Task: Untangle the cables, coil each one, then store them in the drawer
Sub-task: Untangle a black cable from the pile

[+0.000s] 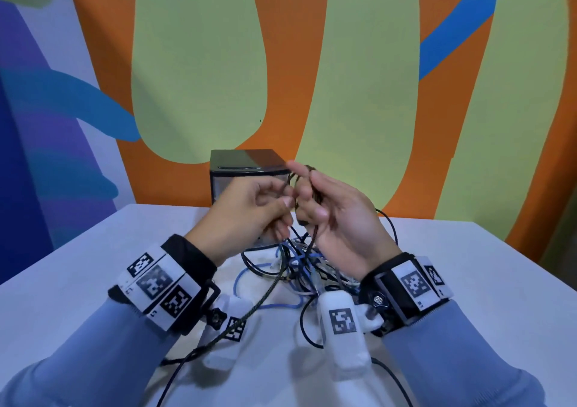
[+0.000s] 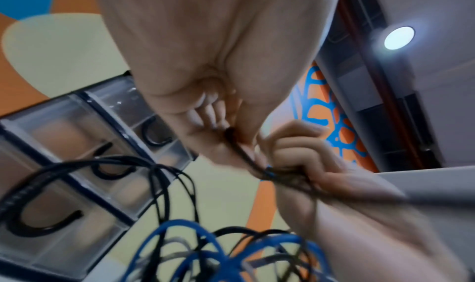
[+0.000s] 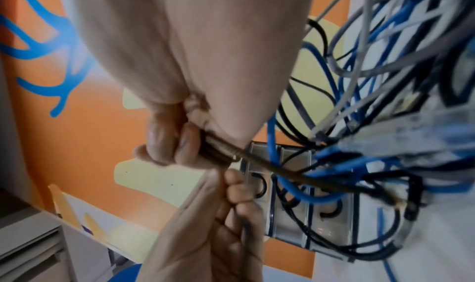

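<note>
My right hand [image 1: 312,197] holds several loops of a dark braided cable [image 1: 316,194] above the table. My left hand [image 1: 285,202] pinches a strand of the same cable right beside it, the two hands almost touching. In the right wrist view the fingers [image 3: 185,144] curl round the coil [image 3: 218,152]. The left wrist view shows the strand [image 2: 239,146] pinched between thumb and fingers. The cable's free length [image 1: 265,294] trails down to the table's near left. Below the hands lies a tangle [image 1: 299,266] of blue, black and white cables.
A small black drawer unit [image 1: 246,163] with clear drawer fronts and black handles [image 2: 77,144] stands behind the tangle against the painted wall; its drawers look closed. A loose black cable [image 1: 390,375] loops over the white table [image 1: 78,297] near the front.
</note>
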Demonstrator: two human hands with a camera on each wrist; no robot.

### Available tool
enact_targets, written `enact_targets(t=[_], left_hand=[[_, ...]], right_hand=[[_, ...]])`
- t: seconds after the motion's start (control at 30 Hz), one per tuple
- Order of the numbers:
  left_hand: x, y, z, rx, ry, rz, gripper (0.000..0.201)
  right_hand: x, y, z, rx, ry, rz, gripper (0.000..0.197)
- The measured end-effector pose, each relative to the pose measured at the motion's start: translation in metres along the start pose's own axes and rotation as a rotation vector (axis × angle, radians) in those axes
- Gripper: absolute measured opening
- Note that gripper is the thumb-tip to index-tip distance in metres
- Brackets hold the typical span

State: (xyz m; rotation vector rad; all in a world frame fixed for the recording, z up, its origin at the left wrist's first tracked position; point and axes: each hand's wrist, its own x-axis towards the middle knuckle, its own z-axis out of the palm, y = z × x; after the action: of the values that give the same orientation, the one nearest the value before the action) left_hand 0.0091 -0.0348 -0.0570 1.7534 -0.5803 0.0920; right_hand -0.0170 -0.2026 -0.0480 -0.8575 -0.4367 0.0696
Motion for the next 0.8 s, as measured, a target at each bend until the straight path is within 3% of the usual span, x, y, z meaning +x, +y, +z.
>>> enact_targets(t=[0.1, 0.2, 0.33, 0.43, 0.5, 0.67, 0.8], left_hand=[[-0.007, 0.008, 0.008, 0.038, -0.138, -0.072, 0.015], [-0.01, 0.014, 0.008, 0.076, -0.171, -0.094, 0.014], [-0.015, 0.023, 0.002, 0.135, -0.185, -0.099, 0.012], [-0.014, 0.029, -0.01, 0.111, -0.137, -0.056, 0.025], [-0.013, 0.031, -0.019, 0.116, -0.09, -0.02, 0.029], [-0.01, 0.026, -0.032, 0.078, 0.022, 0.007, 0.034], [-0.007, 0.022, -0.033, 0.049, 0.112, 0.047, 0.034]], right_hand=[[0.003, 0.001, -0.003, -0.001, 0.076, -0.136, 0.038], [0.007, 0.004, -0.005, -0.068, 0.125, -0.246, 0.032], [0.016, 0.008, -0.015, -0.385, 0.231, -0.317, 0.035], [0.015, 0.014, -0.019, -0.65, 0.227, -0.215, 0.028], [0.012, 0.016, -0.015, -0.7, 0.164, -0.116, 0.027], [0.003, 0.011, -0.006, -0.641, -0.049, 0.065, 0.026], [-0.001, 0.003, -0.006, -0.445, -0.106, 0.189, 0.021]])
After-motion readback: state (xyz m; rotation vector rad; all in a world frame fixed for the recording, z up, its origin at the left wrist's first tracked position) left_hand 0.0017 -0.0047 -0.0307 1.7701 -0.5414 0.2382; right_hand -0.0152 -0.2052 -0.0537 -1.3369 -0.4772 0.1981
